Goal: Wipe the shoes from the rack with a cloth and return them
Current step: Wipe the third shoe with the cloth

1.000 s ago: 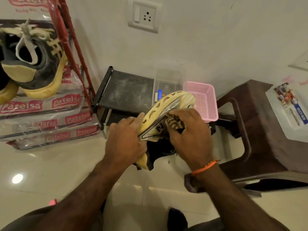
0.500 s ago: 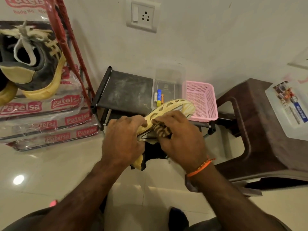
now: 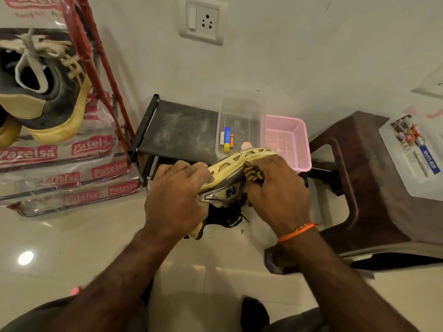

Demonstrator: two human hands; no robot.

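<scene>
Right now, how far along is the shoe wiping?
Done: I can't tell whether any shoe is finished; a dark sneaker sits on the red rack at left. In hand: the left hand grips the yellow-soled shoe, held on its side, while the right hand presses a striped cloth against it near the sole. Left: finish this shoe and return it to the rack.

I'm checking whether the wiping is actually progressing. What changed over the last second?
The right hand has slid the striped cloth along the side of the shoe, first toward the left hand, then back up toward the sole's far end. The left hand still grips the shoe near its heel, sole turned up. The pink basket and the shoes on the rack stayed put.
</scene>
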